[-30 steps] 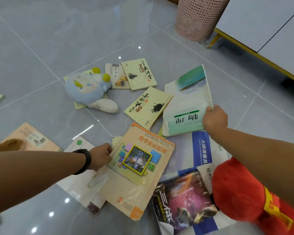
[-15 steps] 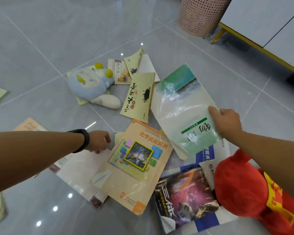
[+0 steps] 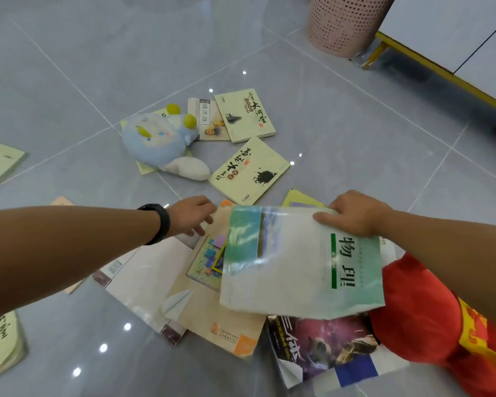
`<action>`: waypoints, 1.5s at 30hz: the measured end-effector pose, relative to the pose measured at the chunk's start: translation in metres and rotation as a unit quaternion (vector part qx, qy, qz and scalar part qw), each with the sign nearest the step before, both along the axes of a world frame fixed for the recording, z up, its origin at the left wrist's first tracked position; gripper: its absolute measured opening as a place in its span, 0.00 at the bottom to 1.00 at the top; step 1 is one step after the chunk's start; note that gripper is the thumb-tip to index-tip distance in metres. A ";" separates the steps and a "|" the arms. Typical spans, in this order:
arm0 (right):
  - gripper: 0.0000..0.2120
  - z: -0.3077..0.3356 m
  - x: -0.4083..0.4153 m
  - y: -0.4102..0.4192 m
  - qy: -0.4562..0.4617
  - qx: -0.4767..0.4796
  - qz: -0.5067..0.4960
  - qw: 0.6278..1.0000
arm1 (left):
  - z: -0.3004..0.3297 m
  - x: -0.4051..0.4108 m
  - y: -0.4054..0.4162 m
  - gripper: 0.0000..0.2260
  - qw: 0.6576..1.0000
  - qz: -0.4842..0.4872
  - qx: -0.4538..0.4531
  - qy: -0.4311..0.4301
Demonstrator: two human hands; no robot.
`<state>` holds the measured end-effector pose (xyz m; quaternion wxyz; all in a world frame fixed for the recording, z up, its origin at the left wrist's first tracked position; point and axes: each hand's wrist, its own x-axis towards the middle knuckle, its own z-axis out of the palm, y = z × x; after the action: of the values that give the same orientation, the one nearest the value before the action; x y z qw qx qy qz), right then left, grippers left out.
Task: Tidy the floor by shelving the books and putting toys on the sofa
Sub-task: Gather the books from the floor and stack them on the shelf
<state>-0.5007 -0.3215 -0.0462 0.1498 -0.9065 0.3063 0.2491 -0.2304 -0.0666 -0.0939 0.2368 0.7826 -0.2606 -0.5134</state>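
Swinging across from the right, the green-and-white textbook (image 3: 301,262), pinched at its top edge by the right hand (image 3: 355,214), now hangs over the tan book (image 3: 209,305) where the left hand (image 3: 191,214) reaches with fingers apart, gathering underway on grey tiled floor (image 3: 98,67) beside a pink basket (image 3: 345,24).

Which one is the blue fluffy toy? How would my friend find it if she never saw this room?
Start at the pink dotted basket at the top, then come down the grey floor to the pale yellow books left of it. The blue plush toy lies at their left edge, partly on one. It is the only soft, round, light-blue thing, with yellow bobbles and a white foot; the other toy is red.
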 end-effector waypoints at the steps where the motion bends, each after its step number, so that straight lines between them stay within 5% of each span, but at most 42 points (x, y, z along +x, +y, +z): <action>1: 0.28 -0.001 0.006 0.007 0.011 -0.003 0.031 0.999 | 0.002 -0.004 -0.002 0.12 1.000 -0.001 -0.012 0.001; 5: 0.30 -0.012 0.026 0.041 0.063 -0.012 0.151 0.986 | 0.009 -0.024 -0.005 0.12 0.996 -0.072 -0.048 -0.003; 10: 0.35 -0.023 0.046 0.068 0.031 -0.068 0.247 0.966 | 0.008 -0.054 0.005 0.05 0.952 -0.296 0.063 0.041; 13: 0.32 -0.018 0.054 0.064 -0.013 -0.105 0.271 0.957 | 0.002 -0.061 0.016 0.05 0.959 -0.278 0.022 0.052; 17: 0.25 -0.009 0.055 0.052 -0.146 -0.014 0.076 0.986 | 0.009 -0.048 0.020 0.08 0.978 -0.126 0.006 0.164; 20: 0.25 -0.012 0.062 0.049 -0.290 0.123 -0.200 0.928 | 0.009 -0.035 0.024 0.09 0.992 -0.039 -0.013 0.118; 23: 0.31 -0.012 0.064 0.045 -0.206 0.288 -0.303 0.885 | 0.007 -0.021 0.031 0.08 0.997 0.034 -0.018 0.061; 27: 0.29 -0.021 0.051 0.038 -0.056 0.254 -0.235 0.937 | -0.001 -0.012 0.044 0.06 0.997 0.066 -0.019 0.020; 29: 0.30 -0.026 0.045 0.037 -0.066 0.243 -0.253 0.934 | -0.009 -0.008 0.050 0.06 0.996 0.092 -0.012 -0.001; 32: 0.18 -0.027 0.043 0.043 -0.135 0.251 -0.290 0.914 | -0.017 -0.004 0.058 0.06 0.994 0.089 0.044 0.046; 36: 0.13 -0.038 0.048 0.068 -0.112 0.283 -0.300 0.904 | -0.020 -0.015 0.070 0.11 0.973 -0.069 0.192 0.108; 40: 0.10 -0.046 0.054 0.070 -0.047 0.236 -0.257 0.936 | -0.029 -0.021 0.072 0.14 0.961 -0.145 0.235 0.024; 43: 0.11 -0.050 0.049 0.061 0.051 0.112 -0.109 0.986 | -0.039 -0.022 0.075 0.18 0.937 -0.247 0.190 -0.159; 45: 0.14 -0.053 0.040 0.058 0.095 0.032 -0.035 0.994 | -0.046 -0.024 0.079 0.22 0.948 -0.227 0.148 -0.166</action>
<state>-0.4607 -0.2637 -0.0987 0.1576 -0.8621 0.3421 0.3390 -0.2541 0.0120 -0.1397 -0.0507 0.8030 -0.3884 -0.4492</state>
